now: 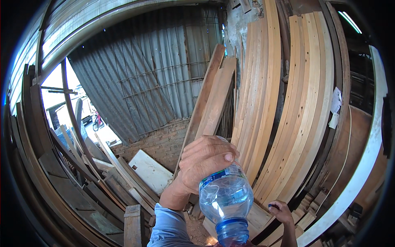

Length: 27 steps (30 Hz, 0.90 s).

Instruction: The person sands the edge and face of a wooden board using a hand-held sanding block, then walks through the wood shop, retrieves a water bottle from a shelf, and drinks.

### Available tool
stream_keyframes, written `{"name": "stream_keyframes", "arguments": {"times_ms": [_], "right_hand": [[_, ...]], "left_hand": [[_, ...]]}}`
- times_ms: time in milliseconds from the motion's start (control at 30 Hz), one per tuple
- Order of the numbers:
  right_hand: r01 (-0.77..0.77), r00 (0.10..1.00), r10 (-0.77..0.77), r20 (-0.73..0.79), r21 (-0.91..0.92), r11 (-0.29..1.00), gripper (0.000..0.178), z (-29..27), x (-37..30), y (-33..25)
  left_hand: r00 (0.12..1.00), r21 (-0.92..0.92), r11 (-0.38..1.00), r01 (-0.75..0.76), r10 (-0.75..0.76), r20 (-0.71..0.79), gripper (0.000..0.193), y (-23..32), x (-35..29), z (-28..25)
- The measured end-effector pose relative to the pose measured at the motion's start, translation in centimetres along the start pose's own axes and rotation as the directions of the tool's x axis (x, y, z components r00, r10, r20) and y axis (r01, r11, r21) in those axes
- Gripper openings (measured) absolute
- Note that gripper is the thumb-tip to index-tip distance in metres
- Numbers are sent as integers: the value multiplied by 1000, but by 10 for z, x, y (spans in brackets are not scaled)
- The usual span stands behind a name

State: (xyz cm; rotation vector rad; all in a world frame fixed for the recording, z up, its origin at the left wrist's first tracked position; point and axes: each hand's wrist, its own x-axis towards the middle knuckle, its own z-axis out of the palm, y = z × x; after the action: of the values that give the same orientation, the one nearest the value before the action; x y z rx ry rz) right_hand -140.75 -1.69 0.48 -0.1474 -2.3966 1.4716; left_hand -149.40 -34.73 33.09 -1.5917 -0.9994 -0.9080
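Observation:
A clear plastic water bottle (226,196) with a blue label is raised close in front of me. It is tipped, its base away from me and its blue-ringed neck toward me at the lower edge. My left hand (207,158) is wrapped around its labelled body, the arm in a light blue sleeve. Some water shows inside. Lower and to the right, my right hand (282,212) is closed, with a small dark blue bottle cap (272,205) pinched at its fingertips. The bottle's mouth is cut off by the lower edge.
Long pale wooden planks (304,103) lean upright at the right, darker boards (214,94) beside them. A corrugated metal wall (152,78) rises over low brickwork (158,140). Timber offcuts (111,181) and a white panel (151,171) crowd the left. A motorbike (97,122) is outside.

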Motion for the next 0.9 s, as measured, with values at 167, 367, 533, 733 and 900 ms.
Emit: {"name": "stream_keyframes", "arguments": {"times_ms": [167,367,533,733,900], "right_hand": [[-20,1000,21,17,-41,999,24,-5,-4,-1],[-39,999,39,-10,24,999,16,-2,-10,-10],[-45,999,45,-6,24,999,15,1,-10,4],[-5,1000,5,-9,-7,1000,15,4,-7,0],[-32,999,32,-4,26,999,15,5,-4,-7]], "left_hand": [[1000,4,1000,-4,4,-12,39,-1,0,1],[1000,6,1000,-3,3,-23,39,-3,-2,0],[1000,-15,1000,-2,1,-25,39,-7,-4,1],[1000,-4,1000,17,-17,-6,40,-9,-6,0],[999,-11,999,32,-32,-4,39,-11,-11,0]]}}
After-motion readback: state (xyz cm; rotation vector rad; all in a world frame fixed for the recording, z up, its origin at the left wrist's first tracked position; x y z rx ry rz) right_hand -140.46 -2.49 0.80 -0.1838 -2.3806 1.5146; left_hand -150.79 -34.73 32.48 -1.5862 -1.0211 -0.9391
